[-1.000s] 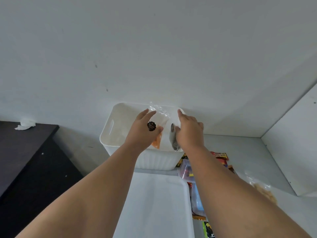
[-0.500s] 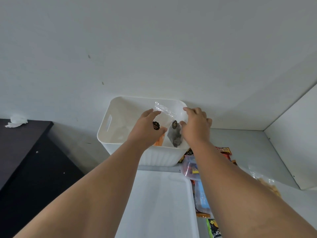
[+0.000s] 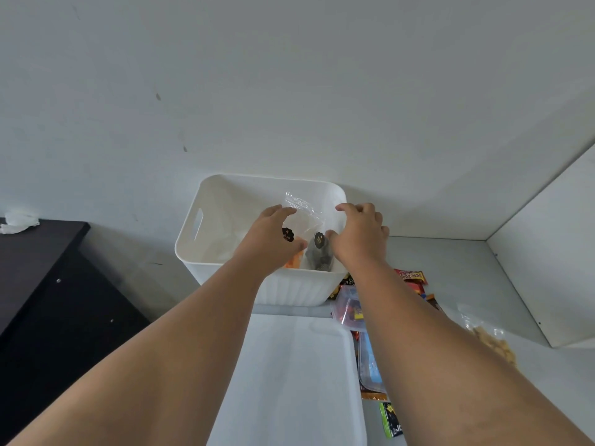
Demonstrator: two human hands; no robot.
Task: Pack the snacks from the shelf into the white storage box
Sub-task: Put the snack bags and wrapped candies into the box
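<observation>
We see both arms reach out over the white storage box point(image 3: 199, 252), which sits at the back of the gray shelf point(image 3: 457, 272), up against the wall.

Our left hand point(image 3: 270, 241) is inside the top of the box. Its thumb and fingers pinch the orange snack bag point(image 3: 294, 262), a see-through bag with a round black sticker. Most of that bag is hidden behind the hand.

Our right hand point(image 3: 359, 239) is just beside it, fingers curled. It holds the dark snack bag point(image 3: 318, 257), which has the same kind of sticker. The crinkly clear top point(image 3: 302, 209) of the bags sticks up between the two hands. Both bags are low inside the box, near its front wall.

In front of the box lies a flat white lid point(image 3: 289, 378).

More snacks lie on the shelf to the right of the box, partly under our right arm: a red packet point(image 3: 411, 275), a blue packet point(image 3: 370, 365), a green and black packet point(image 3: 390, 420), and a clear bag of tan bits point(image 3: 491, 341).

On the left is a dark cabinet point(image 3: 38, 284) with a crumpled white tissue point(image 3: 17, 220) on top.
</observation>
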